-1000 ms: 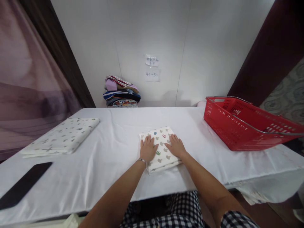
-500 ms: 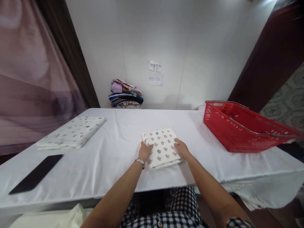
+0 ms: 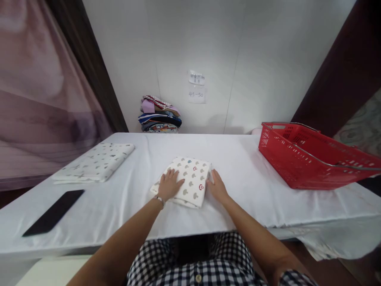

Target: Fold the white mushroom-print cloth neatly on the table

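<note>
The folded cloth (image 3: 188,182) is pinned flat under the left hand (image 3: 169,185), palm down with fingers spread across its near-left part, while the right hand (image 3: 217,186) is laid open against the cloth's 3 o'clock edge, fingers alongside it, nothing gripped by either; the placement reads as a way of keeping the folds squared and pressed. The cloth is found at the middle of the white table (image 3: 253,190), near the front edge. Noted around it: a second folded cloth (image 3: 97,162) at 10 o'clock, a phone (image 3: 54,212) at 8 o'clock, a red basket (image 3: 309,159) at 2 o'clock, and a clothes pile (image 3: 159,115) at 12 o'clock by the wall.
</note>
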A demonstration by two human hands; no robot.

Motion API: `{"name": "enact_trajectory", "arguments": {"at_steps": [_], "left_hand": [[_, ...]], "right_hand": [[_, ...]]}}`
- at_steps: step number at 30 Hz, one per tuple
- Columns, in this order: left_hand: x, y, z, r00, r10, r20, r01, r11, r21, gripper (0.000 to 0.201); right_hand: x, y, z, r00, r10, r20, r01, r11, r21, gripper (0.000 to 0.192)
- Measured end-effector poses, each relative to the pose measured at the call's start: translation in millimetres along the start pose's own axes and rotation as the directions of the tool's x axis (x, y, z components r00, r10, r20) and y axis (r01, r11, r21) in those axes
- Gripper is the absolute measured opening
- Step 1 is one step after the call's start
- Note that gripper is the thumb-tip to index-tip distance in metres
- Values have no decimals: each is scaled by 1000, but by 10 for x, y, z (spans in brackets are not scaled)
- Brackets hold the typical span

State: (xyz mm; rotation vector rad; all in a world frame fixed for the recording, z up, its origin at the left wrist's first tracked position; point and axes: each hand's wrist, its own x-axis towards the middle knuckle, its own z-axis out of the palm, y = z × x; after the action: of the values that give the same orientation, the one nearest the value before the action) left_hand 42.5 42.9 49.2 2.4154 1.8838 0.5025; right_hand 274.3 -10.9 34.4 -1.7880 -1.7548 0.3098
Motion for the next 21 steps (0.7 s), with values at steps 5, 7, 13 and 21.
{"name": "enact_trajectory", "arguments": {"at_steps": [5,7,13,21], "left_hand": [[-122,13,114,1000,11,6,-11,999,49,54],[-104,-11,105,1000,30,0,-30,998,60,54],[-111,-20,109,999,38,-22,-37,997,61,53],[-138,4,91,1000,19,-4,-19,999,31,53]], "right_hand": [[351,-363,41,972,-168,167,194,969,-155,60],[413,-440,140,956,-162,246,210,960,-187,61],[516,-403,242,922,-152,356,236,950,-205,63],[832,-369,252,944,-44,326,140,950,-278,66]]}}
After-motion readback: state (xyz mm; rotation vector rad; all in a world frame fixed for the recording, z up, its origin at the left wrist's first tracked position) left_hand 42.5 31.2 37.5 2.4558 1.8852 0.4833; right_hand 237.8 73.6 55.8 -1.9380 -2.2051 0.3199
